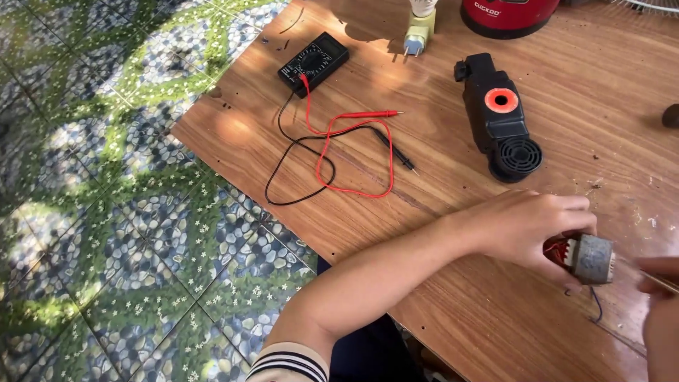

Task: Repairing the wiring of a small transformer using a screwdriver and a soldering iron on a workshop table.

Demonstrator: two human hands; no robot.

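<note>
Left hand [530,226] grips a small motor [583,258] at lower right of frame, over the wooden counter [438,297]. Right hand [661,283] at right edge pinches a thin stick [654,277] touching the motor. Multimeter [313,64] with 2 probes sits upper centre.

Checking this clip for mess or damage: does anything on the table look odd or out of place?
Mostly orderly. Pale crumbs or chips are scattered on the wooden table near the left hand, which holds a small motor core. The multimeter has its red and black leads sprawled in loose loops.
</note>
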